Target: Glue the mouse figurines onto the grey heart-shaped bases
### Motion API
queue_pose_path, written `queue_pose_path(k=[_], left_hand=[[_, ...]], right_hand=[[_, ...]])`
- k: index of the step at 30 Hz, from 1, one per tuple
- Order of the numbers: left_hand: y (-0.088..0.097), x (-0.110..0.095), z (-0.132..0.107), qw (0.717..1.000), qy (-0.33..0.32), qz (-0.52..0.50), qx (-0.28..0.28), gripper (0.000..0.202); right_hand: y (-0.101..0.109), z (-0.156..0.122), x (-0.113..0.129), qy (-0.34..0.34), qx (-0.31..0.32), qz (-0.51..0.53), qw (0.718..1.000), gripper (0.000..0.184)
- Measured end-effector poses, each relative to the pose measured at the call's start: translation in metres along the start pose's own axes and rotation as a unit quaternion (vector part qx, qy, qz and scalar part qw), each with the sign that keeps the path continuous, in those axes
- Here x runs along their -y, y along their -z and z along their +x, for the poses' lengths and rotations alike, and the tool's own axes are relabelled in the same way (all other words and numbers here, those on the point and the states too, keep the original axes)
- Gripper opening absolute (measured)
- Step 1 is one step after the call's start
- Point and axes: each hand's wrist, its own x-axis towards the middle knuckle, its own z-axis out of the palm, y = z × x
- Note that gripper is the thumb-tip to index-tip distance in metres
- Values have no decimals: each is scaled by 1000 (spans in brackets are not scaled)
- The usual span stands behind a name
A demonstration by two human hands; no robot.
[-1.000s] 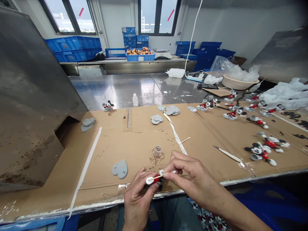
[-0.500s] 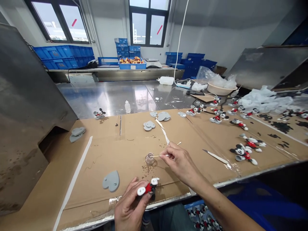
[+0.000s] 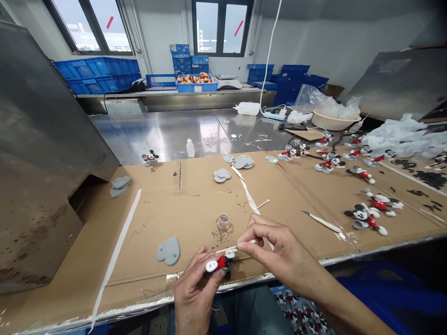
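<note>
Left grip: narrow, the left hand (image 3: 197,286) holds the figure (image 3: 220,263) between thumb and fingers, by the near edge of the table (image 3: 188,209), as I view it from the head camera.
Right grip: narrow too; the right hand (image 3: 270,244) pinches the stick (image 3: 227,249) at its fingertips, a pale end showing back under the fingers.
Figure: just right of the left fingertips, a short way left of the right fingertips and a little nearer the near edge than they are. I see red in the middle, a white part at either side and black below; the line through the white parts runs left to right, its right end slanting towards the far edge. Fingers hide too much for me to tell the whole long axis.
Stick: lies nearly parallel to the near edge, from the right fingertips leftward across the figure's far side. I cannot tell whether its tip touches the figure or the left fingers.
Jar: the jar (image 3: 223,222) stands beyond both hands, towards the far edge, nearer the right fingertips by my judgement.
Heart: the grey heart (image 3: 168,251) lies flat left of the left hand, on its own near the near edge.
Knife: the knife (image 3: 321,222) lies right of the right hand, blade end towards the far edge.
</note>
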Motion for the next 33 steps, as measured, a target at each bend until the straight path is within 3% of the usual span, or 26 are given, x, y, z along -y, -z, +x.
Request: queue_pose_path(k=[7, 33], left_hand=[[0, -4, 2, 1000, 1, 1, 10, 25], [0, -8, 2, 999, 29, -21, 33, 27]], right_hand=[[-11, -7, -2, 11, 38, -17, 999, 18], [-6, -6, 6, 31, 25, -39, 998, 19]])
